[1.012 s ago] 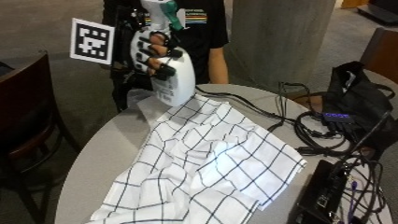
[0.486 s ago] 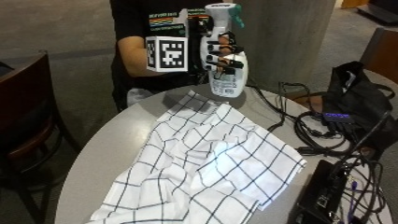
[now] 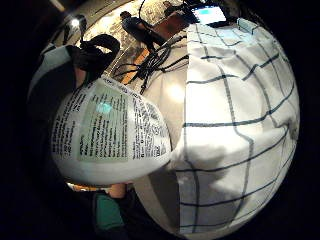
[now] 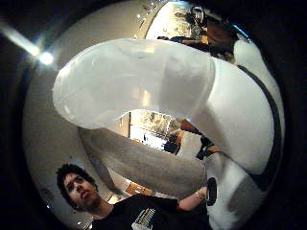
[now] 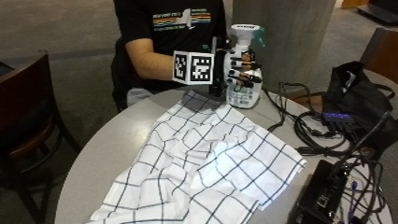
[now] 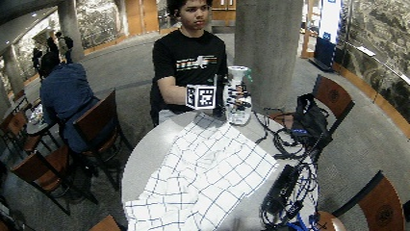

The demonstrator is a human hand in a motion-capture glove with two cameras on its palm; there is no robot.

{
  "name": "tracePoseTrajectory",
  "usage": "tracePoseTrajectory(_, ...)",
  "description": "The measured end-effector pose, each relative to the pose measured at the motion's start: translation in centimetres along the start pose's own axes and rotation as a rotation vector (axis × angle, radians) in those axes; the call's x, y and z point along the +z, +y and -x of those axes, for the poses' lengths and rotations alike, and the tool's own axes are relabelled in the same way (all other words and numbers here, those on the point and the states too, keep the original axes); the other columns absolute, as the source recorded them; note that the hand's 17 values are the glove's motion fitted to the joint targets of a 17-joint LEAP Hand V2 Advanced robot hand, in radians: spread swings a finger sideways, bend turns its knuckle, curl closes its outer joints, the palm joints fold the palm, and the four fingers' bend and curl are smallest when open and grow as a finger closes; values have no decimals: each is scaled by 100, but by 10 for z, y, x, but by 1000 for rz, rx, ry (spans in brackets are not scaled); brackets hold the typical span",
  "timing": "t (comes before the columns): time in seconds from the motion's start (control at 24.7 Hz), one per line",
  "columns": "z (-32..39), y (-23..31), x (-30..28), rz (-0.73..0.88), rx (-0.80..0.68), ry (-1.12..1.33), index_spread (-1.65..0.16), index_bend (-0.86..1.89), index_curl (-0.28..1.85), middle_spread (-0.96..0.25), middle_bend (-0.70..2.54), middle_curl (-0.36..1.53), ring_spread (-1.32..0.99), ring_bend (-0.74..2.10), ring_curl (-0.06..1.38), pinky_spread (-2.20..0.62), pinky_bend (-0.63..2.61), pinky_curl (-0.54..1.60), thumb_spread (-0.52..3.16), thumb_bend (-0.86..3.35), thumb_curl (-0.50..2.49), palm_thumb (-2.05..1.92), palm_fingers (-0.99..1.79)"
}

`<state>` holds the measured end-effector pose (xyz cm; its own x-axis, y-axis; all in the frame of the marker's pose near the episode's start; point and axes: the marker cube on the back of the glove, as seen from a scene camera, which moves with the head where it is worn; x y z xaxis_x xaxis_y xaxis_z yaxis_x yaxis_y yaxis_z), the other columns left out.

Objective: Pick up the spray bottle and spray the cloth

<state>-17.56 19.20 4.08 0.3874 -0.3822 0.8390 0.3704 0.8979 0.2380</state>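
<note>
My black-gloved right hand (image 5: 241, 70) is curled round the neck and shoulder of the white plastic spray bottle with the teal nozzle (image 5: 244, 79), fingers wrapped across its front, and I'm holding it upright just above the round grey table (image 5: 118, 135), at the far edge of the white cotton cloth with the dark windowpane check (image 5: 205, 163). The cloth lies spread and rumpled from under the bottle towards the table's near edge, and in the little-finger palm view the bottle's printed label (image 3: 107, 130) hangs right over the cloth's checked folds (image 3: 235, 110). I judge the pickup done and the spraying yet to come. The nozzle seems to point away from the cloth, toward the concrete column (image 5: 286, 37), so if I squeeze as it stands the mist could miss the cloth altogether. I can't tell whether a finger is on the trigger; with my grip this low on the neck I may have to shift it, and the bottle could slip while I do. Beyond the cloth, on the side away from my body, sit black cables (image 5: 311, 135) and a black electronics box (image 5: 330, 191), so a wide or badly aimed spray could wet them.
</note>
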Motion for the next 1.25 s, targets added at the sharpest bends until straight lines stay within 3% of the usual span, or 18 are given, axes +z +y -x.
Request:
tracePoseTrajectory(0.36, -7, 3, 3, 64, 7, 37, -19, 26, 59, -8, 20, 46, 3, 18, 36, 20, 15, 29, 54, -5, 71, 97, 108)
tracePoseTrajectory(0.53, -9, 19, -12, 89, -25, 75, -19, 13, 56, -5, 18, 45, 4, 18, 36, 22, 18, 30, 69, -5, 67, 92, 81)
tracePoseTrajectory(0.65, -10, 34, -41, 25, -63, 178, -21, 7, 52, -4, 20, 46, 5, 20, 38, 24, 21, 32, 77, -5, 63, 86, 67)
tracePoseTrajectory(0.97, -31, 84, -135, -265, -53, 579, -23, 19, 45, -2, 24, 45, 5, 19, 35, 25, 11, 26, 90, -3, 57, 82, 70)
tracePoseTrajectory(1.25, -48, 125, -174, -370, -67, 730, -24, 30, 47, -3, 30, 45, 5, 17, 33, 26, 7, 20, 95, -2, 53, 82, 72)
